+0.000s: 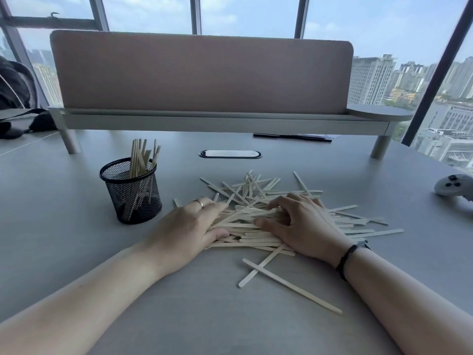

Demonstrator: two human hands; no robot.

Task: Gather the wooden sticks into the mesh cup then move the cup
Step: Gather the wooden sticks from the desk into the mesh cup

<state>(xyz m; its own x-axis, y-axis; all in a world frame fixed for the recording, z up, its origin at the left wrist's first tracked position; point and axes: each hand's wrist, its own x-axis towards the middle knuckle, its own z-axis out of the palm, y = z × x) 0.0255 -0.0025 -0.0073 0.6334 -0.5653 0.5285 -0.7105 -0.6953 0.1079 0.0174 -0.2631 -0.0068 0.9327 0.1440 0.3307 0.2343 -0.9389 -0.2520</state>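
A black mesh cup (133, 198) stands upright on the grey table, left of centre, with several wooden sticks (142, 157) poking out of its top. A loose pile of pale wooden sticks (253, 196) lies spread on the table to its right. My left hand (186, 226) presses on the pile's left side, fingers curled over a bundle of sticks. Resting on the pile's right side is my right hand (302, 224), its fingers bent around the same bundle. Two stray sticks (286, 280) lie crossed nearer to me.
A raised shelf with a pink partition (199, 75) spans the back of the table (64, 226). A cable port (230, 154) sits behind the pile. A white game controller (454, 187) lies at the right edge. Dark bags (18, 98) are at the far left.
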